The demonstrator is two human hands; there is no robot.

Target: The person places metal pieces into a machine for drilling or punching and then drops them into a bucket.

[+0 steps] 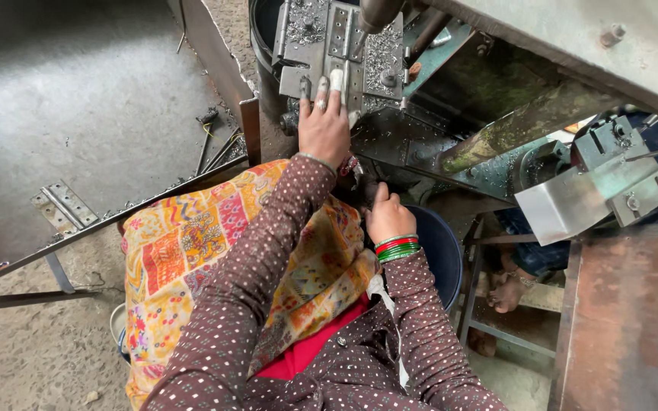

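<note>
Left hand (324,129) pressed flat on the drill-press jig plate (340,46), fingers spread. Right hand (387,217) below it, grip unclear. Fingers best kept off the spindle (378,14).

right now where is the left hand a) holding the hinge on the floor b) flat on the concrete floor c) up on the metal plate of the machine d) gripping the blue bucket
c, the left hand reaches up with its fingers on the grey metal plate strewn with shavings, while the right hand sits lower, near the blue bucket.
</note>
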